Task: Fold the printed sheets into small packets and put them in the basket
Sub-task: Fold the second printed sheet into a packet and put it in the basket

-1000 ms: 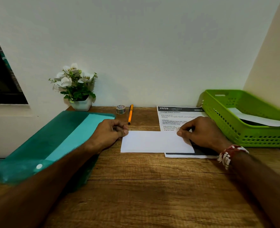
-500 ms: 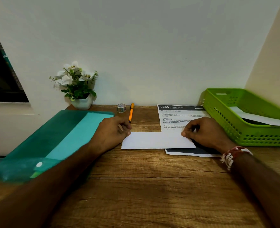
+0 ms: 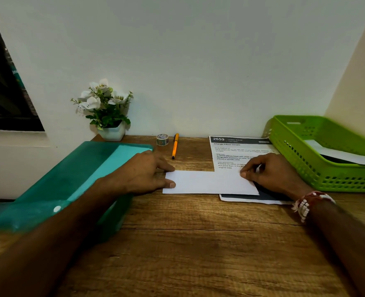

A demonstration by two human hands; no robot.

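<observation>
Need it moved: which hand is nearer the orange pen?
Left. The left hand sits just beside the orange pen; the right hand is farther right, on the folded sheet.

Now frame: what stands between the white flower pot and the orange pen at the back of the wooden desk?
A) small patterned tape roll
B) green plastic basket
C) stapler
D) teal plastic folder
A: the small patterned tape roll stands just left of the orange pen and right of the white flower pot.
</observation>
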